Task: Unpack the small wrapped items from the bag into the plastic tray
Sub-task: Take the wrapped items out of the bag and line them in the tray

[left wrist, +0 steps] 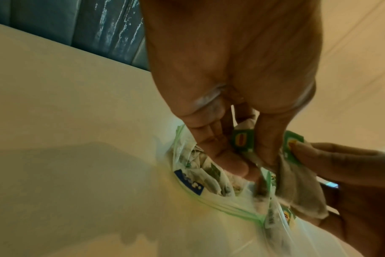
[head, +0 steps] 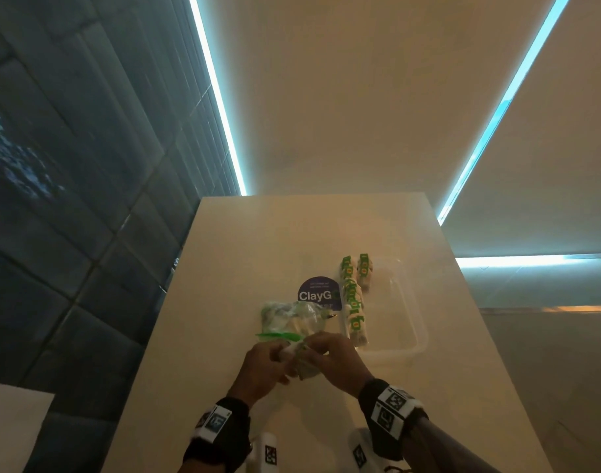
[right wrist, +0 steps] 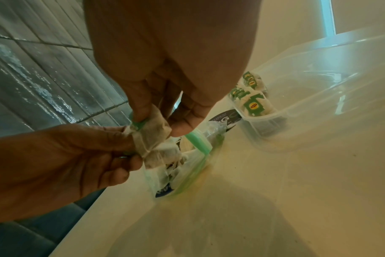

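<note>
A clear zip bag point(head: 285, 319) with a green seal lies on the white table, its mouth toward me and more tea bags inside point(left wrist: 200, 173). Both hands meet just above that mouth. My left hand point(head: 285, 353) pinches a tea bag with a green tag point(left wrist: 242, 140). My right hand point(head: 317, 346) pinches a neighbouring tea bag point(right wrist: 152, 133) by its top; whether the two bags are joined I cannot tell. To the right stands the clear plastic tray point(head: 418, 343), with rows of green-tagged tea bags point(head: 352, 302) along its left side point(right wrist: 253, 104).
A purple ClayG label point(head: 317, 295) lies between the zip bag and the tray. The table's left edge point(head: 176, 302) borders a dark tiled wall. Two white marker blocks point(head: 270, 452) sit at the near edge below my wrists.
</note>
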Demonstrator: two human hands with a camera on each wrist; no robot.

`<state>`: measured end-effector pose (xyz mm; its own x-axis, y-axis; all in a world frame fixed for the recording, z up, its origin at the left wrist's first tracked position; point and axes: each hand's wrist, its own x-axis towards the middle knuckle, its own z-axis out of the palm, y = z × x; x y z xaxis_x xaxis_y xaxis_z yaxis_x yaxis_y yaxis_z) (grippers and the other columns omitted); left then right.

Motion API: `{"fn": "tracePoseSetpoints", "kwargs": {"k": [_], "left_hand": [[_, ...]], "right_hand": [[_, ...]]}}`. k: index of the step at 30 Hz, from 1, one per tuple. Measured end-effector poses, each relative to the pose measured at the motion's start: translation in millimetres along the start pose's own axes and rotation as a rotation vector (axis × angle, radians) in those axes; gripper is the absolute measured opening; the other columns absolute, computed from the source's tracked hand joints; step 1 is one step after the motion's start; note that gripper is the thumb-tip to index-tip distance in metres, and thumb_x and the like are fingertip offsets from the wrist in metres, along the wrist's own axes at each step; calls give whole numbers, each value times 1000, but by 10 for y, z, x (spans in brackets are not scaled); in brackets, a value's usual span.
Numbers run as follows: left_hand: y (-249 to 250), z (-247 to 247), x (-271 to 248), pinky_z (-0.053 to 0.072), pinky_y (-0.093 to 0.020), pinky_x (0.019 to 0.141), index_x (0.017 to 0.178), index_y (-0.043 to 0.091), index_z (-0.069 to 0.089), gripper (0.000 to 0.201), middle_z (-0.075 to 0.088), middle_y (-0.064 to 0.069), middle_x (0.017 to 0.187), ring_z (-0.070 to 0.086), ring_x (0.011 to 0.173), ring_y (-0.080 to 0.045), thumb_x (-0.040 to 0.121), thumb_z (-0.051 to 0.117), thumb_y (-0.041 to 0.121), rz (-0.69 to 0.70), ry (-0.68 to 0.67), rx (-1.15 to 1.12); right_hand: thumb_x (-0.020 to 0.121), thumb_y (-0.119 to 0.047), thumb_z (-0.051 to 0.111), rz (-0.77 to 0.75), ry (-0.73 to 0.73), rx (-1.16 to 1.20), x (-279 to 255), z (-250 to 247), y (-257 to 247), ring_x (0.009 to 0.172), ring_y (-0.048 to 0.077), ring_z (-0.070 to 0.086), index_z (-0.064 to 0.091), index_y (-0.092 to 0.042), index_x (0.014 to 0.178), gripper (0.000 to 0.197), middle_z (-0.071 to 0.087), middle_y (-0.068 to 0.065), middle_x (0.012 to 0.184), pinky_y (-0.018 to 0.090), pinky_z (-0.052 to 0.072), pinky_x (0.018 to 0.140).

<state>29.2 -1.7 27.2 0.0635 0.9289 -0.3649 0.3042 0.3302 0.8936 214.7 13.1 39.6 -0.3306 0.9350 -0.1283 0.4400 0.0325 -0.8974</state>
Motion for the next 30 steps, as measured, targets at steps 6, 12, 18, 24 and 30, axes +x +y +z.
{"fn": "tracePoseSetpoints", "kwargs": {"k": [6, 12, 18, 24, 30], "left_hand": [[52, 23, -22, 59, -48, 80, 110, 6, 66, 41, 74, -14, 99, 71, 89, -24, 72, 80, -2, -16, 41, -297], [113, 62, -25, 57, -37, 83, 113, 4, 66, 26, 74, -15, 103, 70, 89, -25, 88, 65, 0, -93, 64, -483], [171, 77, 31, 58, -35, 74, 95, 14, 76, 15, 76, -7, 91, 71, 85, -23, 87, 67, 6, -86, 215, -356], [241, 64, 79, 59, -45, 83, 89, 21, 77, 18, 77, -2, 90, 72, 91, -22, 79, 76, 6, -13, 132, -193], [265, 85, 66, 58, -49, 85, 91, 16, 75, 10, 76, -6, 89, 72, 89, -26, 84, 72, 9, -11, 168, -257]], "right_hand": [[90, -13, 66, 316, 68, 483, -49, -19, -37, 85, 26, 70, 74, -2, 92, 14, 73, 16, 93, 39, 60, 79], [91, -7, 62, 414, 69, 742, -70, -53, -39, 90, 37, 68, 70, 7, 95, 17, 70, 27, 100, 51, 56, 87], [90, -10, 65, 358, 77, 622, -76, -113, -67, 90, 26, 68, 71, 3, 93, 15, 71, 15, 99, 36, 59, 81], [89, -13, 66, 294, -46, 499, -22, -195, -213, 106, 19, 64, 75, -4, 88, 13, 70, 3, 110, 33, 53, 91], [90, -15, 66, 330, 11, 537, -20, -102, -225, 86, 30, 66, 69, 7, 95, 23, 66, 30, 100, 54, 54, 89]]}}
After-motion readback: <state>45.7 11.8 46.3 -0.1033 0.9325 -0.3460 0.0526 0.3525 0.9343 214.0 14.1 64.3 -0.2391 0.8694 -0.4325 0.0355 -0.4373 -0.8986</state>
